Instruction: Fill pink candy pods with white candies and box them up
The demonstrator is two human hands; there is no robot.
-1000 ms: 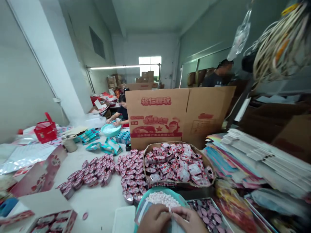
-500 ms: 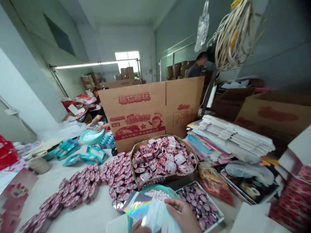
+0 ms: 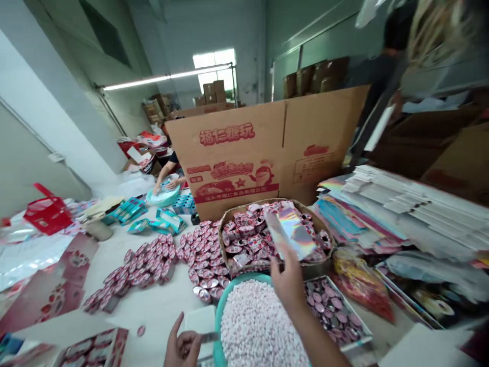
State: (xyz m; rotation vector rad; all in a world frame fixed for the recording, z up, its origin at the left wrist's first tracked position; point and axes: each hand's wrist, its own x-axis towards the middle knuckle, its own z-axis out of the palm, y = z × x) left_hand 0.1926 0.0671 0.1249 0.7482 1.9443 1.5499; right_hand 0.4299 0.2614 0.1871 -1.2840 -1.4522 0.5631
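Note:
My right hand (image 3: 286,278) is raised over the near rim of the brown carton (image 3: 225,250), gripping a flat, rainbow-shiny sheet (image 3: 298,234), blurred by motion. Under the sheet, the carton is heaped with small red-and-pink printed packs (image 3: 244,232). My left hand (image 3: 183,342) is low, left of the turquoise bowl (image 3: 219,326); its fingers are curled, with a thin grey strip (image 3: 209,337) at their tips, reaching toward the bowl's rim. Small white-pink pellets (image 3: 260,321) fill the bowl. Beneath the strip lies a white, box-like thing (image 3: 200,320).
A white tray (image 3: 353,342) of pink round pieces stands right of the bowl. Rows of oval packs (image 3: 148,270) cover the table leftward. A tall cardboard panel (image 3: 237,163) stands behind the carton. Stacked white sheets (image 3: 405,209) lie right. Another person's hands (image 3: 166,186) work in a farther bowl.
My hands have parted: the right carried the shiny sheet up and forward over the carton, while the left moved left of the bowl. The pellets are now uncovered, and the view has shifted.

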